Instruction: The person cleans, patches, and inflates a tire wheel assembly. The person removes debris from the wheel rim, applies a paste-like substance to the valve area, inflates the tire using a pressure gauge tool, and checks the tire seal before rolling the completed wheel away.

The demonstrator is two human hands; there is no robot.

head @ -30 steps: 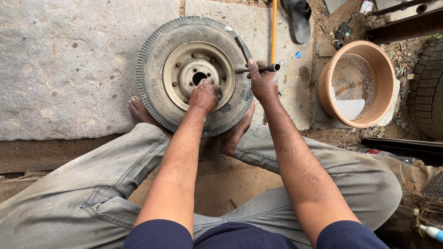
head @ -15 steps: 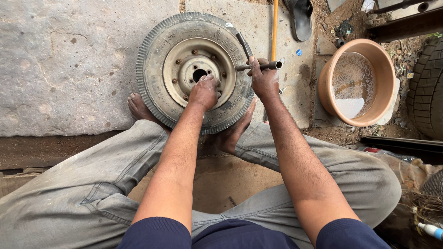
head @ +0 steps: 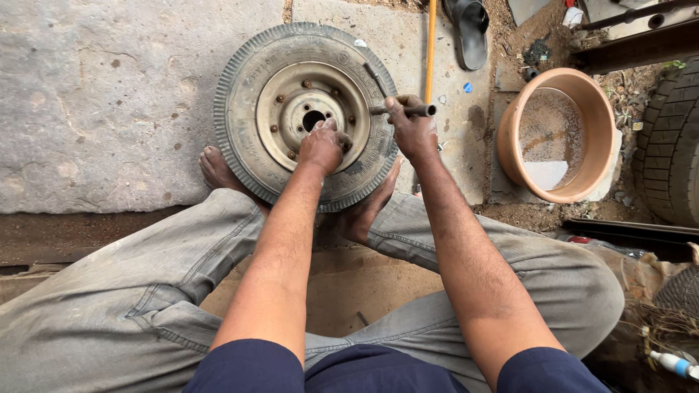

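Seated on the ground, legs in grey trousers folded, bare feet braced against the near edge of a small wheel lying flat on the stone paving. Left hand pressed down on the near part of the steel rim, fingers curled together and bearing on the metal by the tyre's inner edge; exactly what the fingertips grip, impossible to tell. Right hand over the tyre's right sidewall, fingers wrapped tight around a short dark metal bar held roughly level, its inner end at the gap between rim and rubber.

Judging by this: tyre on the rim all the way round, bead seemingly not lifted anywhere, wheel studs in place on the disc. Prying apparently at an early stage, most of the circumference left to work.

Further out: an orange-handled tool lying along the paving, a terracotta basin holding water to the right, a dark sandal beyond, and a larger tyre at the right edge.
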